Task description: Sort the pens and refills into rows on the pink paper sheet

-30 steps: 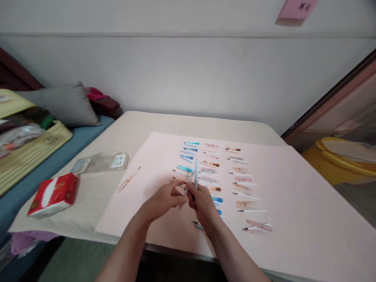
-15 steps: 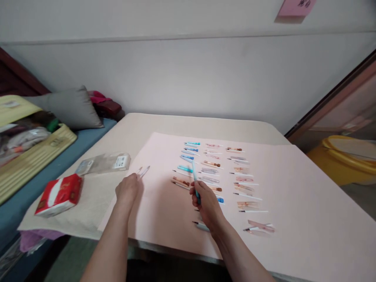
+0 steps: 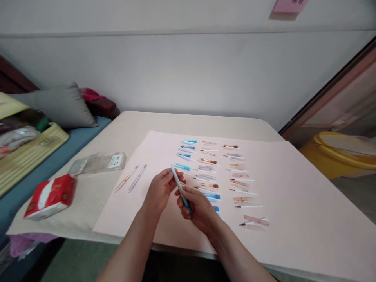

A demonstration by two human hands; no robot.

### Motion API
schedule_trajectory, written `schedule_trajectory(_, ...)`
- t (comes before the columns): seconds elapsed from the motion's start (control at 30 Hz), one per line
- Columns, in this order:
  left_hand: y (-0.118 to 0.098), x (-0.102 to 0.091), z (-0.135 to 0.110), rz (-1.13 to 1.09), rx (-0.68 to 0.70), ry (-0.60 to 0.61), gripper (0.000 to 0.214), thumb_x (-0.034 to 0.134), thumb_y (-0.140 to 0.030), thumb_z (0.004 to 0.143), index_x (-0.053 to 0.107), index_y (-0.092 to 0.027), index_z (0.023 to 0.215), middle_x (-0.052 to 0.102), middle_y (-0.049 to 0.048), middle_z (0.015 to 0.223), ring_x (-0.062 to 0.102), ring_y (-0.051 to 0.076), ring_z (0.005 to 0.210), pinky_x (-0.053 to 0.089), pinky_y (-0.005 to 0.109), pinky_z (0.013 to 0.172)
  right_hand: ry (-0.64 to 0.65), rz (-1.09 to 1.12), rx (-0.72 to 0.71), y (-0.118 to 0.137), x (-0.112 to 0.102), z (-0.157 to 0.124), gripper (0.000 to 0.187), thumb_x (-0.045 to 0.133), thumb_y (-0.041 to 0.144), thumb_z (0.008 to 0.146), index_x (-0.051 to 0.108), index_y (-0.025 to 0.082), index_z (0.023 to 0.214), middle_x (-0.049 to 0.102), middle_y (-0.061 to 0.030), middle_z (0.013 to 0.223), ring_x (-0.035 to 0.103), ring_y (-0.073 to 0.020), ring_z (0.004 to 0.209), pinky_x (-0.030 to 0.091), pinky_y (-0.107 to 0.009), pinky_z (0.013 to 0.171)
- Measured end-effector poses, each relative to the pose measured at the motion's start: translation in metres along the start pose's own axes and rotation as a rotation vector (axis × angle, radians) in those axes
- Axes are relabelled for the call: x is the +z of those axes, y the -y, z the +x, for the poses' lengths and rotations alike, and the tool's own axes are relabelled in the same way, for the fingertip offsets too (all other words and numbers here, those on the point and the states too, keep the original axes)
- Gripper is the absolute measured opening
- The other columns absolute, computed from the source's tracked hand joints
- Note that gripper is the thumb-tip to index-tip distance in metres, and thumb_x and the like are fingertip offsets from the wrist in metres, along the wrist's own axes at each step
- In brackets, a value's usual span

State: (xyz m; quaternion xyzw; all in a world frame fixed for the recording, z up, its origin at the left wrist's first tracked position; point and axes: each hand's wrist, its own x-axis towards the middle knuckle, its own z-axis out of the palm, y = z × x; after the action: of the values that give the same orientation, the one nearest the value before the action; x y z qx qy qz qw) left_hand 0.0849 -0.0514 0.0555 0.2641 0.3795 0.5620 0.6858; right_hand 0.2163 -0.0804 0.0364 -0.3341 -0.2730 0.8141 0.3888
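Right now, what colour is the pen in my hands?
Light blue with a teal grip, the pen shows best in the head view.

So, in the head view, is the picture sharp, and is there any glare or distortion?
Head view: soft, even light, no glare on the pink sheet; only faint shadows under both hands. The left hand and right hand on the blue pen are slightly blurred. The wide lens bends the wall line, and the small pens in rows lack detail.
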Motion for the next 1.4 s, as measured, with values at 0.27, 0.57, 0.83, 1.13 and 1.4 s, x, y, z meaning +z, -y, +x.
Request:
schedule_trajectory(0.27, 0.007, 0.004, -0.002, -0.149, -0.114, 0.045, 0.023, 0.060, -0.026, 0.078, 0.062, -0.013, 0.097, 0.066, 0.0134, 0.096, 0.060, 0.023, 0.095, 0.048, 0.031, 0.075, 0.062, 0.132, 0.094, 0.006, -0.001, 0.000, 0.031, 0.045, 0.044, 0.086, 0.053, 0.016, 0.074, 0.040, 0.0079, 0.038, 0.018, -0.0031, 0.026, 0.012, -0.018, 0.030)
schedule_trajectory(0.57, 0.024, 0.001, 0.007, -0.122, -0.099, -0.099, 0.017, 0.071, -0.025, 0.069, 0.059, -0.013, 0.072, 0.065, 0.0064, 0.071, 0.060, 0.015, 0.068, 0.045, 0.026, 0.060, -0.120, -0.033, -0.022, -0.001, 0.008, 0.003, 0.025, 0.051, 0.039, 0.081, 0.049, 0.018, 0.067, 0.035, 0.0099, 0.033, 0.017, -0.0030, 0.026, 0.010, -0.018, 0.030)
schedule_trajectory(0.83, 0.013, 0.001, 0.004, -0.131, -0.124, -0.045, 0.024, 0.065, -0.031, 0.074, 0.063, -0.012, 0.088, 0.067, 0.0121, 0.090, 0.062, 0.019, 0.079, 0.047, 0.030, 0.066, -0.121, -0.114, -0.063, 0.002, 0.010, 0.004, 0.026, 0.050, 0.042, 0.080, 0.048, 0.018, 0.069, 0.036, 0.0098, 0.034, 0.018, -0.0031, 0.026, 0.011, -0.019, 0.031)
schedule_trajectory(1.13, 0.005, -0.004, 0.004, -0.059, -0.047, -0.051, 0.015, 0.069, -0.022, 0.070, 0.057, -0.013, 0.065, 0.063, 0.0036, 0.069, 0.060, 0.014, 0.067, 0.045, 0.027, 0.066, -0.185, -0.420, -0.202, -0.002, 0.013, 0.004, 0.025, 0.048, 0.037, 0.082, 0.050, 0.017, 0.067, 0.042, 0.0071, 0.039, 0.028, -0.0038, 0.032, 0.018, -0.018, 0.034)
schedule_trajectory(1.4, -0.002, -0.004, 0.003, -0.075, -0.094, 0.013, 0.025, 0.066, -0.024, 0.073, 0.064, -0.012, 0.094, 0.067, 0.0121, 0.091, 0.061, 0.021, 0.090, 0.046, 0.032, 0.076, -0.126, -0.307, -0.110, 0.005, 0.012, 0.005, 0.025, 0.045, 0.040, 0.083, 0.049, 0.018, 0.070, 0.036, 0.0090, 0.036, 0.019, -0.0041, 0.028, 0.011, -0.019, 0.032)
